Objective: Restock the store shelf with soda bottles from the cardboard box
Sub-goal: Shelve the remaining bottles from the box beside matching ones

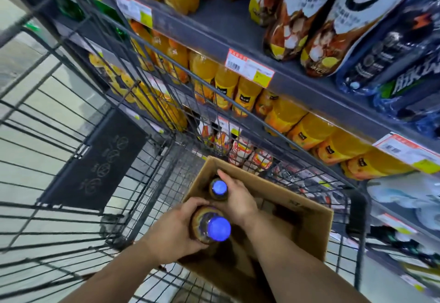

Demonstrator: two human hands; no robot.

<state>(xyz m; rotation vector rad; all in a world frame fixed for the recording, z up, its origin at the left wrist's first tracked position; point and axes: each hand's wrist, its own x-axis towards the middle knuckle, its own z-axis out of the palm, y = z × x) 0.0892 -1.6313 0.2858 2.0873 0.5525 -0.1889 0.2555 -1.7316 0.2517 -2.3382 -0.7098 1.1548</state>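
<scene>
Already my left hand [175, 231] had its fingers curled round the near soda bottle [209, 225], my right hand [238, 198] round the far bottle [218, 189], both just above the cardboard box [307, 210] in the cart [152, 150]. Neither had reached the shelf [297, 83] at right; I judged the shelving itself undone.

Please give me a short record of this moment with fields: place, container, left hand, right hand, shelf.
place: store aisle, wire shopping cart beside the shelves
container: open cardboard box inside the cart
left hand: left hand grips near bottle, blue cap
right hand: right hand grips far bottle, blue cap
shelf: shelf holds orange drink bottles
</scene>
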